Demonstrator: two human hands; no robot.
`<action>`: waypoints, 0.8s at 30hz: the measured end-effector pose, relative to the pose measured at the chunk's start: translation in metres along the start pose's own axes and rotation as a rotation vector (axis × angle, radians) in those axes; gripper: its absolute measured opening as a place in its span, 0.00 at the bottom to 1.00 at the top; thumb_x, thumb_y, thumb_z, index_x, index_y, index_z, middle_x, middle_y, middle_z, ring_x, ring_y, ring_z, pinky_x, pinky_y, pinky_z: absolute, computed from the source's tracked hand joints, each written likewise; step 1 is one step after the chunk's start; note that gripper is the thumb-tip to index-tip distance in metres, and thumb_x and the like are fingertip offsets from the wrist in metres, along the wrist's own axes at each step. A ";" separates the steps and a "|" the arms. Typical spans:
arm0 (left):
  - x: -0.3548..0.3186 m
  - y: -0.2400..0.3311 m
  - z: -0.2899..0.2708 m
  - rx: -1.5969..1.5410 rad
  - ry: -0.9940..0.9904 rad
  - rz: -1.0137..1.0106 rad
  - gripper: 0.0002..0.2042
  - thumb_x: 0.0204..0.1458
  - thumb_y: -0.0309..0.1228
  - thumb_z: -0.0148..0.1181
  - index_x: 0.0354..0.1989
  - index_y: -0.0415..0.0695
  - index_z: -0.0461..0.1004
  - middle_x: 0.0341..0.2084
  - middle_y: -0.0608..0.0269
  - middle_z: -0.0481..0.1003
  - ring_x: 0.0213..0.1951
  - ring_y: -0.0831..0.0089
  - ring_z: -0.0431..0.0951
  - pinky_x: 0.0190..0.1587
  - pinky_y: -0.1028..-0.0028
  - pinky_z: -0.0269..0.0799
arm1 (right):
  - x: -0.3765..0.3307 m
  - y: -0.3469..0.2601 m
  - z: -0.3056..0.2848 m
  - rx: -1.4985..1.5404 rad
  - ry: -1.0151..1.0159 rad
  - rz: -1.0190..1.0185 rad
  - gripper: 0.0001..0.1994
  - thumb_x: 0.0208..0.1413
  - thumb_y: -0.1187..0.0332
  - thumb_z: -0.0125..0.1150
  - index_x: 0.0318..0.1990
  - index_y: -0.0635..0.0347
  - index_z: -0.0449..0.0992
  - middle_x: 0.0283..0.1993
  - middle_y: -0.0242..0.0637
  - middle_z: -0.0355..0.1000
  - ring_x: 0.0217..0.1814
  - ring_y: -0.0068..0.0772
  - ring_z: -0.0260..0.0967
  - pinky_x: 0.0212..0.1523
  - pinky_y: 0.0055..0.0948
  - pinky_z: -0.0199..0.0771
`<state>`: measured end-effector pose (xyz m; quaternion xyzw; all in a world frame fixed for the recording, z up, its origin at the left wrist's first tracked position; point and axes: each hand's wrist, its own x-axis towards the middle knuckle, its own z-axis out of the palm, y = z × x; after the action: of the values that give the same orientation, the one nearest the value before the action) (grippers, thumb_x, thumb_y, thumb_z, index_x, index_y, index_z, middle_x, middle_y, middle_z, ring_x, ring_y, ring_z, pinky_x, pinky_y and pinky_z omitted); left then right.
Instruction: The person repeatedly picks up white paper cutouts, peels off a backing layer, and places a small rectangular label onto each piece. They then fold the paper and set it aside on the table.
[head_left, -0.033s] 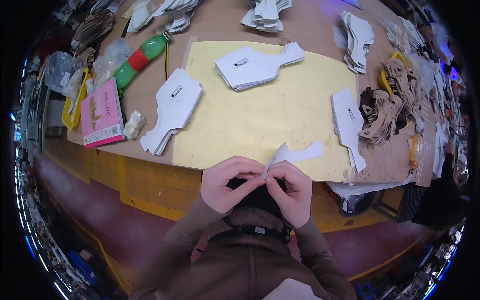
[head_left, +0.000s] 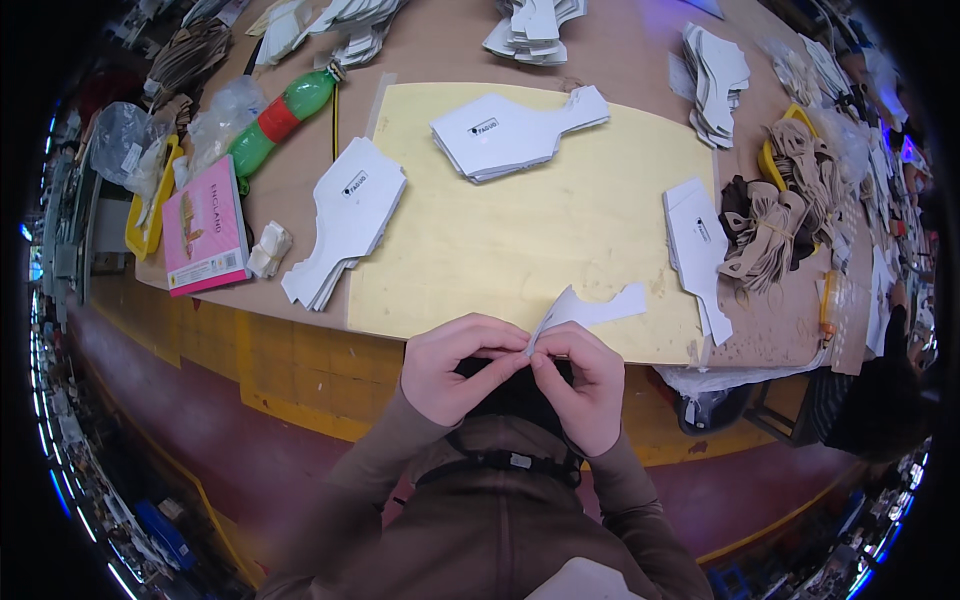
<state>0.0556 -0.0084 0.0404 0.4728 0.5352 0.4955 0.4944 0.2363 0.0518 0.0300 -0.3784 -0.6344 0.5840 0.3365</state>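
Note:
Both my hands meet at the table's front edge, pinching one white cut-out piece (head_left: pixel 602 308), thin like leather or fabric. My left hand (head_left: pixel 455 368) has thumb and fingertips closed on its near edge. Right beside it, my right hand (head_left: pixel 583 372) grips the same edge, fingertips almost touching the left ones. The piece stands folded up at the fingers, and its narrow end lies over the yellow sheet (head_left: pixel 480 255). Stacks of similar white pieces lie around: one at the sheet's far side (head_left: pixel 500 135), one to the left (head_left: pixel 350 205), a slimmer one to the right (head_left: pixel 692 245).
On the left are a pink notebook (head_left: pixel 206 228), a green bottle with a red label (head_left: pixel 278 122), a small white bundle (head_left: pixel 269 249) and a yellow tray (head_left: pixel 146 225). Tied beige strips (head_left: pixel 770 230) lie at right. More white stacks (head_left: pixel 714 85) line the far side.

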 end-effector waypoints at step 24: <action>0.008 -0.006 0.027 0.122 0.322 0.064 0.04 0.54 0.17 0.61 0.37 0.34 0.76 0.37 0.60 0.80 0.36 0.77 0.82 0.39 0.78 0.80 | -0.007 0.001 -0.005 0.037 0.004 0.001 0.04 0.56 0.81 0.62 0.30 0.69 0.74 0.28 0.37 0.70 0.26 0.25 0.63 0.29 0.24 0.62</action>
<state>0.0821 0.0008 0.0337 0.4329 0.6213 0.5470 0.3568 0.2444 0.0484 0.0295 -0.3737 -0.6227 0.5951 0.3443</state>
